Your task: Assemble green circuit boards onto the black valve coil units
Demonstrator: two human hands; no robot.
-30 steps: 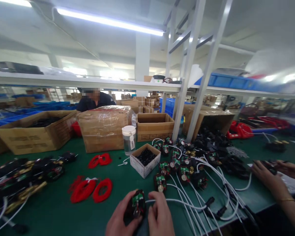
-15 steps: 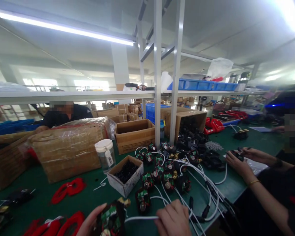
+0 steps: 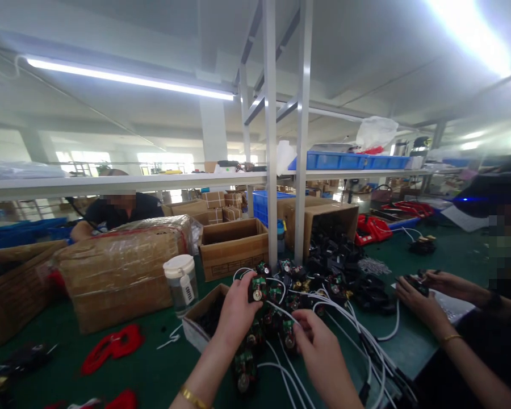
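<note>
My left hand [image 3: 235, 311] is raised over the green bench, fingers closed round a small black module with a green circuit board [image 3: 258, 288]. A white cable [image 3: 281, 308] runs from it to my right hand [image 3: 319, 346], which pinches the cable just to the right. Below both hands lies a group of the same black modules with green boards [image 3: 276, 324] and white leads. A small open cardboard box of black parts [image 3: 204, 318] sits right behind my left wrist.
A co-worker's hands [image 3: 417, 295] hold a black part at the right. A clear jar with a white lid [image 3: 181, 283], wrapped and open cartons [image 3: 123, 270], red wire coils [image 3: 111, 346], two metal shelf posts [image 3: 271, 170] and another seated person [image 3: 114, 213] stand beyond.
My left hand has lifted the module from the bench's near edge up and forward. My right hand followed along the white cable. The view swung right, then steadied.
</note>
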